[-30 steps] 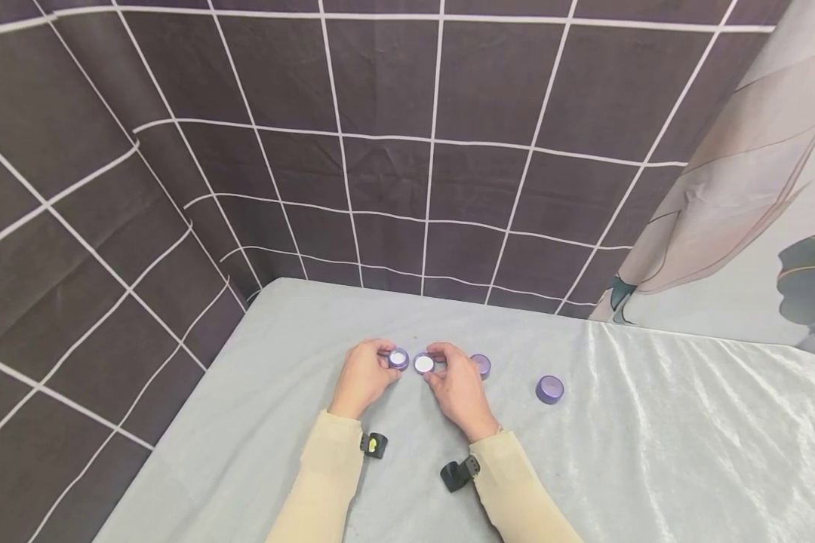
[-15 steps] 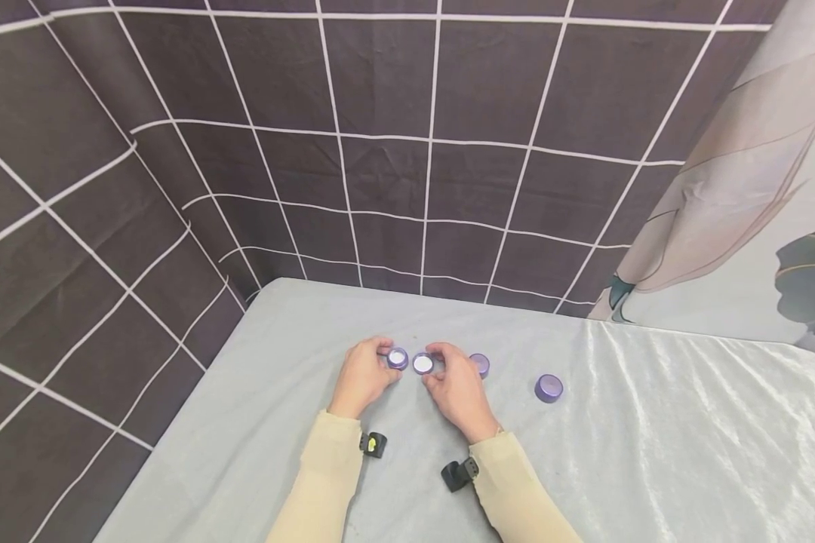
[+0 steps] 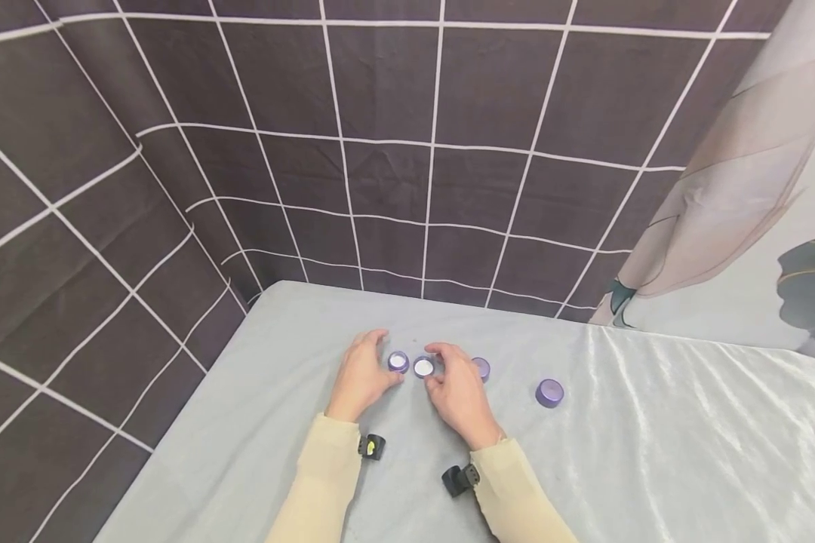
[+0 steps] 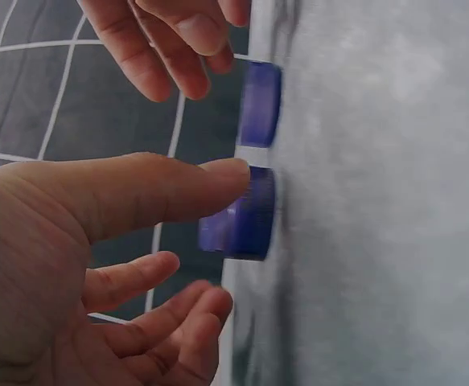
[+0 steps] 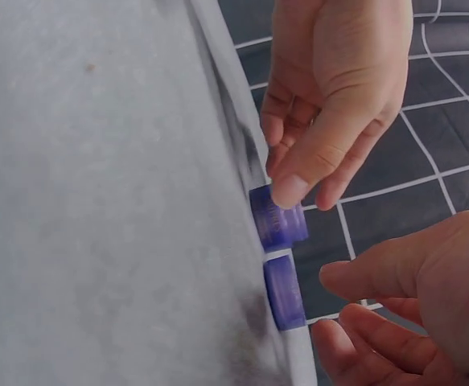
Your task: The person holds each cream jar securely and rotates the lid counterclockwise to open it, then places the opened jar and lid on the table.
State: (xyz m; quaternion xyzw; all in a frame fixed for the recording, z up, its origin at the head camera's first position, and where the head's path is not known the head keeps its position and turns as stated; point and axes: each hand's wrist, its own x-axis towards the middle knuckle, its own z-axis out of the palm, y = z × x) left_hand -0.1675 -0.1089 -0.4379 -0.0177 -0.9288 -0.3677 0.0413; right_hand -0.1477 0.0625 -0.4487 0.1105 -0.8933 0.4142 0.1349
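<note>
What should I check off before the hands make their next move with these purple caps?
1. Left hand touching its purple cap: ok, thumb tip on the rim in the left wrist view.
2. Left hand gripping that cap: not ok, fingers spread.
3. Right hand gripping the second cap: not ok, fingers hang apart beside it.
4. The two caps flat on the grey cloth: ok.
5. The two caps touching each other: cannot tell.
6. Third cap and far cap untouched: third cannot tell, far ok.
</note>
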